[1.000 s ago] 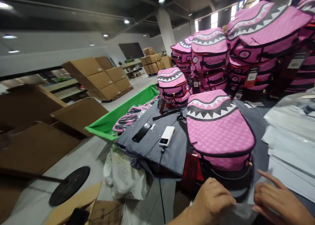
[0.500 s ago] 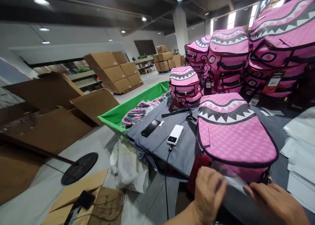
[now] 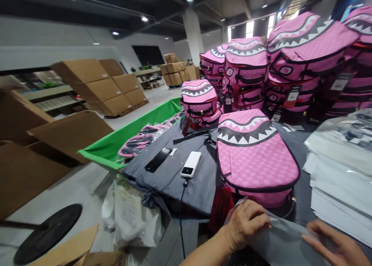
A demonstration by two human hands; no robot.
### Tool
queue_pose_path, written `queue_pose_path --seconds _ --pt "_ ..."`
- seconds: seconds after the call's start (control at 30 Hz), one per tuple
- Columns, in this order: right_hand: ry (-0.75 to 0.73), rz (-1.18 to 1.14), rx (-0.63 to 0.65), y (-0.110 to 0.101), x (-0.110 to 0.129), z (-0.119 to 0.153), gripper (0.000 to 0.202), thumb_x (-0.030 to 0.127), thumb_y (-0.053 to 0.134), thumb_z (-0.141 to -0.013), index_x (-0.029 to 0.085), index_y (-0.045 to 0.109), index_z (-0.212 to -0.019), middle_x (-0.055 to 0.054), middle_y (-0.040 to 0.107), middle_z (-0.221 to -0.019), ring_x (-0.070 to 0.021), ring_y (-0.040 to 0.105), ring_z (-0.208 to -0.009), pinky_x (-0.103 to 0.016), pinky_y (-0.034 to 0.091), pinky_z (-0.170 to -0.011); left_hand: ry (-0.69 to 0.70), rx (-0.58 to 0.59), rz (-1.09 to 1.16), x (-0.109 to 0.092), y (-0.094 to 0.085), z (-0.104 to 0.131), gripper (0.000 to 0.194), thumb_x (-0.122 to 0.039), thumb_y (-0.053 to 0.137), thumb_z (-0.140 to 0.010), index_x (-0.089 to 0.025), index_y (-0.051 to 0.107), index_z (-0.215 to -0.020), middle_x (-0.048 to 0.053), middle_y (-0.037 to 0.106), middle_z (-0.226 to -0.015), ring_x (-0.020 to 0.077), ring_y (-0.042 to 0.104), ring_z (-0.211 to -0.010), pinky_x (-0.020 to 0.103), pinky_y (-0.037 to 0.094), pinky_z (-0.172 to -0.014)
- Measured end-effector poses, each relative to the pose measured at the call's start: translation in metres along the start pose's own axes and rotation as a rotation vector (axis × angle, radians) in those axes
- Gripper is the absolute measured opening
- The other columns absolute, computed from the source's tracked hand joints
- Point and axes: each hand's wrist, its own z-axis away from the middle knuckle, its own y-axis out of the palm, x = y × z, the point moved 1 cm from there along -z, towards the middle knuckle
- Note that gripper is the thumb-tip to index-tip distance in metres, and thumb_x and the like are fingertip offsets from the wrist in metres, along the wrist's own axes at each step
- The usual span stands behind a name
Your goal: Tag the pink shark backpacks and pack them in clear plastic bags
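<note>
A pink backpack (image 3: 255,157) with a black and white zigzag band lies on the grey-covered table (image 3: 162,184). In front of its near end, my left hand (image 3: 248,221) has its fingers curled on a thin translucent plastic sheet (image 3: 286,237). My right hand (image 3: 334,240) holds the sheet's right side, thumb and fingers pressed near its edge. A dark red tag (image 3: 221,208) hangs left of the backpack's near end. Left of the backpack lie a white power bank (image 3: 191,164) with a cable and a black phone (image 3: 158,159).
Stacked pink backpacks (image 3: 245,72) stand at the back. White plastic bags (image 3: 340,173) are piled on the right. A green bin (image 3: 101,149) with wrapped pink items adjoins the table's left side. Cardboard boxes (image 3: 101,87) and a round black stand base (image 3: 49,233) are farther left.
The view has turned to the right. My hands have moved apart, and more of the plastic sheet shows spread between them.
</note>
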Motion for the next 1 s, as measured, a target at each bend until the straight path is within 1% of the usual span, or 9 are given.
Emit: queue_pose_path --seconds 0.07,0.13,0.23,0.37,0.53,0.67,0.8,0.87,1.0 --pt "0.13 -0.172 0.045 -0.005 0.0 -0.005 0.047 0.064 0.057 -0.093 0.023 0.066 -0.072 0.001 0.067 -0.064 -0.0156 0.067 -0.056 -0.018 0.054 -0.052 0.027 -0.098 0.033 -0.001 -0.005 -0.001 0.008 -0.022 0.06 -0.1 -0.018 0.065 -0.095 0.002 0.065 -0.086 0.0121 0.06 -0.08 0.022 0.05 -0.072" --pt "0.188 -0.243 -0.048 -0.006 0.005 -0.02 0.047 0.066 0.058 -0.091 0.023 0.068 -0.073 0.0 0.068 -0.067 -0.0167 0.067 -0.061 -0.019 0.055 -0.056 0.041 -0.134 0.054 -0.001 -0.007 -0.003 0.007 -0.016 0.059 -0.099 -0.018 0.066 -0.099 0.003 0.064 -0.09 0.0123 0.059 -0.08 0.022 0.05 -0.071" --pt "0.085 -0.227 -0.197 0.003 0.01 -0.048 0.048 0.069 0.063 -0.088 0.024 0.069 -0.072 -0.002 0.068 -0.068 -0.0177 0.066 -0.063 -0.023 0.055 -0.061 0.066 -0.153 0.067 -0.002 -0.007 -0.005 0.015 -0.015 0.061 -0.098 -0.019 0.067 -0.111 0.004 0.063 -0.095 0.0119 0.059 -0.08 0.021 0.05 -0.069" --pt "-0.02 -0.211 -0.239 0.022 0.002 -0.071 0.053 0.071 0.059 -0.09 0.024 0.066 -0.068 -0.001 0.064 -0.063 -0.0169 0.061 -0.057 -0.026 0.049 -0.054 0.092 -0.161 -0.062 -0.006 -0.005 -0.011 0.023 -0.014 0.062 -0.098 -0.02 0.068 -0.119 0.001 0.061 -0.087 0.0101 0.055 -0.072 0.021 0.047 -0.065" --pt "0.034 -0.146 -0.341 0.036 -0.015 -0.075 0.062 0.083 0.056 -0.084 0.024 0.056 -0.066 0.001 0.059 -0.058 -0.016 0.057 -0.052 -0.026 0.046 -0.049 0.079 -0.123 -0.202 -0.013 0.0 -0.015 0.025 -0.013 0.058 -0.099 -0.021 0.07 -0.119 -0.001 0.059 -0.078 0.0108 0.052 -0.066 0.023 0.043 -0.063" --pt "0.136 -0.004 -0.47 0.024 -0.017 -0.066 0.065 0.089 0.05 -0.082 0.025 0.056 -0.082 0.004 0.06 -0.057 -0.0153 0.051 -0.039 -0.029 0.043 -0.04 0.048 -0.104 -0.247 -0.014 0.003 -0.014 0.017 -0.017 0.057 -0.101 -0.02 0.073 -0.106 0.0 0.058 -0.074 0.0116 0.051 -0.065 0.023 0.04 -0.062" --pt "-0.219 0.257 -0.703 0.01 0.0 -0.04 0.024 0.045 0.056 -0.102 0.023 0.06 -0.092 0.0 0.066 -0.072 -0.0161 0.065 -0.06 -0.027 0.056 -0.06 0.009 -0.103 -0.266 -0.015 0.007 -0.013 0.015 -0.018 0.058 -0.1 -0.022 0.072 -0.096 0.0 0.058 -0.072 0.0119 0.049 -0.063 0.023 0.037 -0.06" --pt "-0.468 0.348 -0.558 0.013 0.008 -0.03 0.012 0.022 0.056 -0.101 0.02 0.065 -0.109 -0.006 0.072 -0.093 -0.017 0.071 -0.081 -0.027 0.06 -0.076 -0.004 -0.096 -0.263 -0.015 0.007 -0.013 0.015 -0.018 0.057 -0.1 -0.022 0.071 -0.095 0.0 0.058 -0.071 0.0121 0.049 -0.063 0.023 0.037 -0.059" --pt "-0.655 0.444 -0.347 0.026 0.002 -0.031 0.026 0.014 0.053 -0.096 0.015 0.068 -0.117 -0.014 0.072 -0.113 -0.026 0.07 -0.109 -0.037 0.063 -0.088 -0.051 -0.087 -0.201 -0.018 0.001 -0.013 0.025 -0.026 0.051 -0.104 -0.019 0.067 -0.088 0.001 0.057 -0.067 0.0134 0.05 -0.063 0.024 0.041 -0.057"
